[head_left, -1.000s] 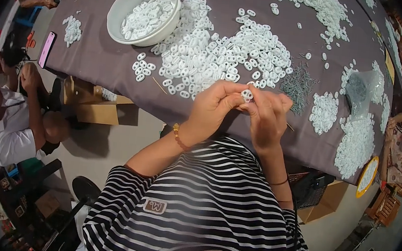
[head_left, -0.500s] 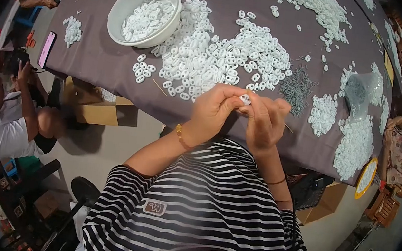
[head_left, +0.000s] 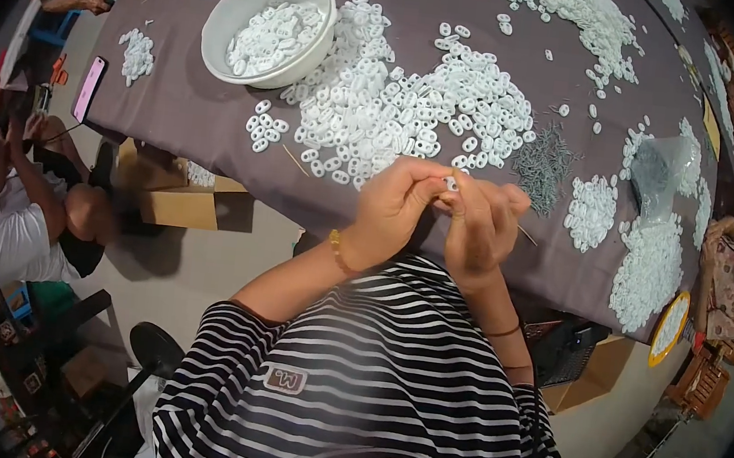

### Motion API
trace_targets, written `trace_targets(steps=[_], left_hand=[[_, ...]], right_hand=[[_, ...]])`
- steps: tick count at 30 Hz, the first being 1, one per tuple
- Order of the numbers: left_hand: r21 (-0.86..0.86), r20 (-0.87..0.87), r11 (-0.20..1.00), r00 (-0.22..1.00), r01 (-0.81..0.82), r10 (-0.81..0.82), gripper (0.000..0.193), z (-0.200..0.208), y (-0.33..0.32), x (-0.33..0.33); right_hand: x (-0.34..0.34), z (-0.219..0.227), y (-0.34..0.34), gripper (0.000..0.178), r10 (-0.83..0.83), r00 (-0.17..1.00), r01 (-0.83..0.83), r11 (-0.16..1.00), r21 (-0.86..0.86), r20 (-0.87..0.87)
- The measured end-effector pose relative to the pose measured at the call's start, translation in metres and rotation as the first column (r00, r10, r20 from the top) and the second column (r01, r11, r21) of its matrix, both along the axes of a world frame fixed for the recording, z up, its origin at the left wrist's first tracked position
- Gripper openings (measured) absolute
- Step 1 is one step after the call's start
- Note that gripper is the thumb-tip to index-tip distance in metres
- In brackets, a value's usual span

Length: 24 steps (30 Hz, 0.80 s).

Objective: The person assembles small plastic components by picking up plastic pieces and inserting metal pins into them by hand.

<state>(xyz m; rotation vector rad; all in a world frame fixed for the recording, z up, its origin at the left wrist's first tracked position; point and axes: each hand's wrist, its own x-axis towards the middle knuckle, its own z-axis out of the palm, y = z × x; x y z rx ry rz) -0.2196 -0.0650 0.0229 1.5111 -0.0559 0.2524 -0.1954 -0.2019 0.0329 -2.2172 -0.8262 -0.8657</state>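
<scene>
Close above the table's near edge, my left hand [head_left: 390,206] and my right hand [head_left: 485,232] meet at the fingertips. Pinched between them is a small white oval plastic piece [head_left: 450,184], mostly covered by the fingers. Just beyond lies a spread pile of similar white two-hole pieces [head_left: 370,118]. A heap of small grey pin-like parts [head_left: 543,169] sits beyond and to the right of my right hand. One thin stick [head_left: 527,236] lies by that hand, and another thin stick [head_left: 295,161] lies left of my left hand.
A white bowl [head_left: 212,38] partly filled with white pieces stands far left of the pile. More white piles [head_left: 649,272] and a clear bag of grey parts [head_left: 654,174] are at the right. A pink phone [head_left: 89,90] is at the left edge; a person [head_left: 14,223] sits beyond it.
My hands stay together; the white piece shows less between my fingertips. The whole view has shifted slightly. At the left, the seated person's arms have moved.
</scene>
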Motion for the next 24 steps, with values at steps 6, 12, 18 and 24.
trace_targets(steps=[6, 12, 18, 24], left_hand=[[-0.085, -0.095, 0.995, 0.994, 0.043, -0.052, 0.015, 0.004, 0.009, 0.004], [0.305, 0.264, 0.767, 0.824, -0.564, 0.501, 0.015, 0.039, 0.087, 0.037], [0.731, 0.573, 0.167, 0.729, -0.661, 0.374, 0.023, 0.037, 0.155, 0.073], [0.719, 0.336, 0.599, 0.931, -0.352, 0.143, 0.025, 0.024, 0.097, 0.025]], right_hand=[[-0.003, 0.001, -0.004, 0.041, -0.109, 0.980, 0.081, 0.983, -0.166, -0.165], [-0.005, -0.012, -0.018, 0.030, -0.063, 0.976, 0.060, 0.998, -0.022, -0.208], [-0.009, -0.010, -0.017, 0.028, -0.047, 0.964, 0.044, 0.999, -0.016, -0.262], [-0.011, -0.015, -0.028, 0.029, -0.103, 0.925, 0.117, 0.993, 0.016, -0.366]])
